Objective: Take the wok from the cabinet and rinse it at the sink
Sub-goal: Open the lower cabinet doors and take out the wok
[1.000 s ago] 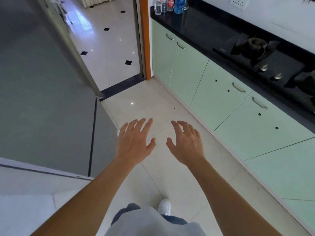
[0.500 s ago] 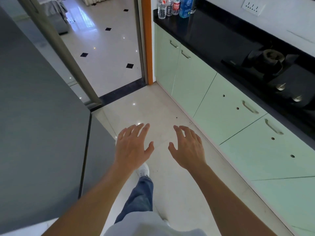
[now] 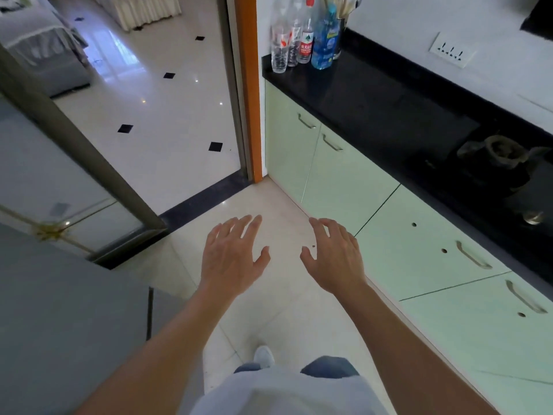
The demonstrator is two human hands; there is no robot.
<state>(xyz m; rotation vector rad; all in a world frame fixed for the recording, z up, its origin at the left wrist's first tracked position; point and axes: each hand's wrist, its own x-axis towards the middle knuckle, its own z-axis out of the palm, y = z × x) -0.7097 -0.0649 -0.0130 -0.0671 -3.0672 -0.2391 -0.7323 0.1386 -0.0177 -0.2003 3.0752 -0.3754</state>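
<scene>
My left hand (image 3: 232, 259) and my right hand (image 3: 336, 259) are held out side by side over the tiled floor, palms down, fingers spread, holding nothing. To the right runs a row of pale green cabinet doors (image 3: 353, 175) with metal handles, all closed, under a black countertop (image 3: 374, 94). My right hand hovers just left of a cabinet door (image 3: 419, 247) without touching it. No wok and no sink are in view.
A gas burner (image 3: 499, 154) sits in the countertop at right. Several bottles (image 3: 302, 37) stand at the counter's far end beside an orange door frame (image 3: 248, 85). A grey appliance (image 3: 59, 310) fills the left side. An open doorway leads to a white tiled room.
The view has advanced toward the doorway and swung up; the bottles and far cabinet doors are now nearer. Both hands stay open and spread in front of me.
</scene>
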